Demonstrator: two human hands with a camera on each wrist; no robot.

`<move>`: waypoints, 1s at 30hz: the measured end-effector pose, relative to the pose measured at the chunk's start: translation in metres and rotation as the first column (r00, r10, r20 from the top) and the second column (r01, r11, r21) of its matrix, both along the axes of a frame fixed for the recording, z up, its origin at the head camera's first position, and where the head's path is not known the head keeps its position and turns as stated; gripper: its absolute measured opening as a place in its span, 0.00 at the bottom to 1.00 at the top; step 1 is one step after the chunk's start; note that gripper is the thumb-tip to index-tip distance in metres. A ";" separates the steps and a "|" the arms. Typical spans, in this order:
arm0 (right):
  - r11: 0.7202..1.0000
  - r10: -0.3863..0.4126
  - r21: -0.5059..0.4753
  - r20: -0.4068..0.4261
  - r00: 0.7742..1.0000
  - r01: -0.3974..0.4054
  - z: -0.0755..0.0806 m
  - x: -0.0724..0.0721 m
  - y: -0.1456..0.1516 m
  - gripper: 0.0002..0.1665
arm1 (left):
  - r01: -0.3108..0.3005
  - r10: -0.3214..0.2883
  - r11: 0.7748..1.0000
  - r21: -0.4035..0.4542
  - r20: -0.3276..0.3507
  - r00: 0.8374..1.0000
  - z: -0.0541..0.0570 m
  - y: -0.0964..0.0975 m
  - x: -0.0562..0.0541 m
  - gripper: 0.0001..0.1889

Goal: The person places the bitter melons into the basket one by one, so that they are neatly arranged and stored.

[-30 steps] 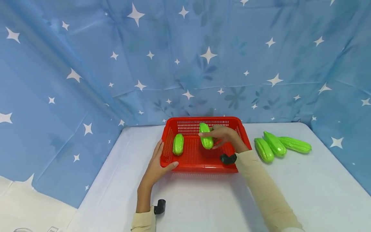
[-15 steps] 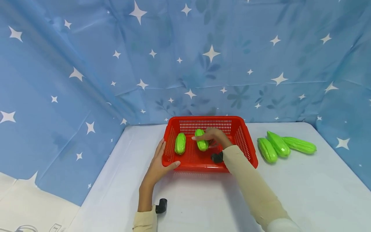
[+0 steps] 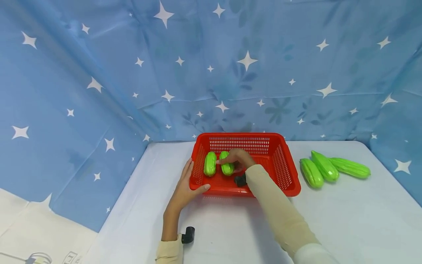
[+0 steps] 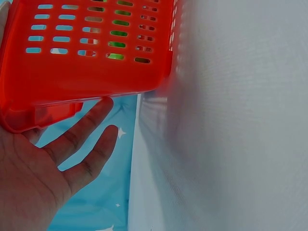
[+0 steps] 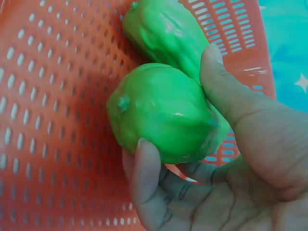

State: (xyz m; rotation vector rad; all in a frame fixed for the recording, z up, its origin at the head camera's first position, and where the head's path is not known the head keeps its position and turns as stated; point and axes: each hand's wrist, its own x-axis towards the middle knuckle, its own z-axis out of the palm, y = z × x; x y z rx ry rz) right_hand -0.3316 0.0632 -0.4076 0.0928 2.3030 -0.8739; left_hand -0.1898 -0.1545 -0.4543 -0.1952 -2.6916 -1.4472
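Observation:
My right hand (image 3: 241,158) grips a smooth green ribbed gourd (image 5: 161,113) inside the red plastic basket (image 3: 286,172). In the right wrist view the thumb presses one side of it and the curled fingers lie under the other. A similar gourd (image 3: 210,164) lies lengthwise by the basket's left wall, close to the held one. Spread and fairly straight, the fingers of my left hand (image 3: 183,191) touch the basket's left side, while its thumb rests at the front rim. From the left wrist, the fingers show outside the perforated wall; part of that hand is cut off.
On the white table (image 3: 346,220), right of the basket, lie three more green pieces: a gourd (image 3: 311,173), a pointed one (image 3: 325,166) and a slimmer, longer one (image 3: 351,167). A blue star-patterned cloth (image 3: 247,84) hangs behind the table.
My right hand has carried the gourd left and down into the basket, beside the other gourd. The left hand stays at the basket's corner. The whole head view has shifted slightly right.

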 end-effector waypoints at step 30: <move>0.990 -0.126 -0.056 0.017 0.992 0.127 -0.012 0.001 -0.018 0.32 | -0.030 0.030 0.999 -0.025 0.009 0.999 0.002 0.002 0.003 0.57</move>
